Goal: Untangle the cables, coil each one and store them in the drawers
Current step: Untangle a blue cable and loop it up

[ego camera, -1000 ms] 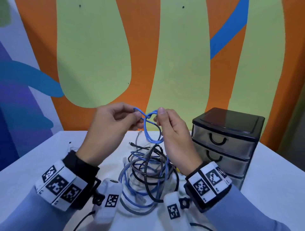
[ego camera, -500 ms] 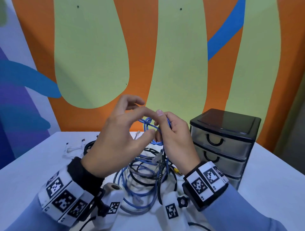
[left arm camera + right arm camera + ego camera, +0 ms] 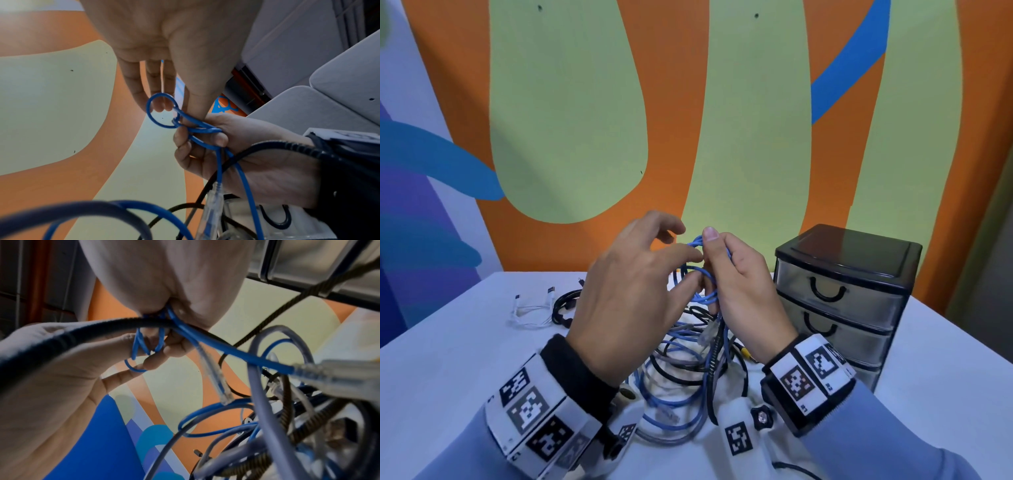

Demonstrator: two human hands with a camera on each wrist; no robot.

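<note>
A thin blue cable point(image 3: 703, 298) is gathered in small loops above the table. My right hand point(image 3: 712, 260) grips those loops, thumb on top. My left hand point(image 3: 690, 270) meets it from the left and pinches a strand between thumb and forefinger, its other fingers spread. In the left wrist view one loop point(image 3: 162, 126) stands out past my fingertips point(image 3: 158, 107). The cable's clear plug point(image 3: 705, 334) hangs below my hands. Under them lies the tangle point(image 3: 681, 401) of blue, grey and black cables. The drawer unit point(image 3: 842, 301) stands at the right, its drawers closed.
A white cable point(image 3: 530, 308) and a black cable point(image 3: 565, 305) lie apart at the back left of the white table point(image 3: 465, 359). A painted wall rises right behind the table. A black braided cable point(image 3: 287, 306) crosses by my right wrist.
Over the last second my left hand loosened its closed pinch, spread its fingers and shifted toward my right hand. The single blue loop became several small loops held by my right hand.
</note>
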